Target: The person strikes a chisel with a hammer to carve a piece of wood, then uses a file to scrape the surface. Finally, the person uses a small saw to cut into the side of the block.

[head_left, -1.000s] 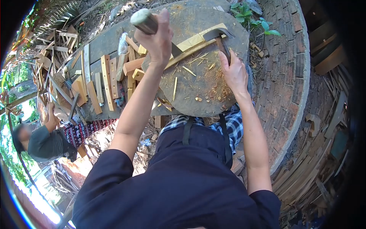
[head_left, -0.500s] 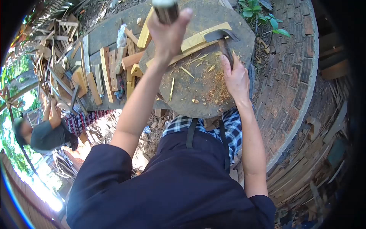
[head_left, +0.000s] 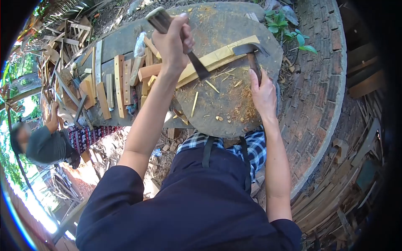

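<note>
The left hand (head_left: 171, 42) is clamped on a mallet (head_left: 178, 39) raised over the round chopping block (head_left: 234, 104); the right hand (head_left: 264, 90) grips the hatchet (head_left: 251, 52), its blade set on the pale wood strip (head_left: 217, 58) lying across the block. Good splitting probably means keeping the blade along the grain and striking the hatchet's back squarely.

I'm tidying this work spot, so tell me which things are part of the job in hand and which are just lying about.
In use:
left hand gripping the mallet
right hand holding the hatchet
wood strip
round block

Lying about:
cut wood pieces
scrap heap
plant
</note>
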`<state>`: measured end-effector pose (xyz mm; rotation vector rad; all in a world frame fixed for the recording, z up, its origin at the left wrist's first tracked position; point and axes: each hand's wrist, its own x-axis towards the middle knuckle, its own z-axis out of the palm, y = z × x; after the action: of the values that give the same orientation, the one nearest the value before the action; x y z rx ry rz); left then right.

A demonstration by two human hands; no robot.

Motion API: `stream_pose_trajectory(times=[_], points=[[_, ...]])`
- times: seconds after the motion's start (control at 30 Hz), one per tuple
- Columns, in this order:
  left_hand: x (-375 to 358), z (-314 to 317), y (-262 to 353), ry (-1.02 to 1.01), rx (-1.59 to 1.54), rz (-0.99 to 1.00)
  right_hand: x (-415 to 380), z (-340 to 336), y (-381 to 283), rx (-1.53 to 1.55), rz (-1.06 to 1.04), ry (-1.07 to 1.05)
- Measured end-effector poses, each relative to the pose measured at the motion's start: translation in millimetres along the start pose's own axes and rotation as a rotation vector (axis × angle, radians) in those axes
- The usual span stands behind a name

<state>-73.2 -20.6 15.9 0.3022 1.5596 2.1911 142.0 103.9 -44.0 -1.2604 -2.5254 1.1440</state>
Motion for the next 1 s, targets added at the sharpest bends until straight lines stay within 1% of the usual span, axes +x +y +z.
stream_pose_trajectory(times=[0.07,0.1,0.13,0.2,0.23,0.27,0.33,0.4,0.47,0.5,0.57,0.63,0.7,0.77,0.8,0.83,0.87,0.93,0.97,1.0], points=[[2,13,1,0.147,-0.107,0.161,2,3,0,0.007,0.001,-0.008],[3,17,1,0.158,-0.112,0.211,1,5,0,-0.020,-0.016,0.015],[3,20,0,0.153,-0.115,0.215,1,7,1,-0.048,-0.026,0.035],[1,25,-4,0.088,-0.076,0.330,-1,4,0,-0.032,-0.006,0.012],[1,27,-7,0.074,-0.063,0.341,-1,3,-2,-0.014,0.012,-0.011],[-1,30,-10,0.067,-0.064,0.342,-1,3,-3,-0.011,0.014,-0.005],[-8,35,-15,0.053,0.031,0.385,-3,4,-4,-0.027,-0.001,0.032],[-13,37,-20,0.055,0.027,0.370,-2,6,-3,-0.015,0.007,0.035],[-15,37,-27,0.069,0.116,0.458,-3,7,-1,-0.008,0.021,0.040],[-15,37,-32,0.065,0.117,0.448,-4,8,-1,-0.016,0.005,0.072],[-14,33,-40,0.018,0.350,0.572,-5,10,-1,-0.019,-0.007,0.100],[-16,34,-43,0.037,0.377,0.578,-4,9,-3,0.019,0.023,0.031],[-11,34,-44,0.050,0.394,0.590,-4,9,-3,0.026,0.000,0.063],[-4,32,-43,0.023,0.259,0.561,-2,13,4,0.029,-0.022,0.092],[-3,34,-40,0.021,0.255,0.566,4,13,5,0.093,0.000,0.052],[-2,35,-36,0.034,0.220,0.496,8,13,5,0.156,0.020,0.013],[-1,37,-32,0.046,0.185,0.425,9,8,8,0.154,0.015,0.019],[3,33,-37,0.047,0.155,0.442,7,-19,-12,0.307,0.270,-0.237],[3,30,-41,0.036,0.210,0.496,6,-22,-12,0.365,0.205,-0.182],[0,28,-44,0.028,0.267,0.545,3,-30,-19,0.359,0.209,-0.185]])
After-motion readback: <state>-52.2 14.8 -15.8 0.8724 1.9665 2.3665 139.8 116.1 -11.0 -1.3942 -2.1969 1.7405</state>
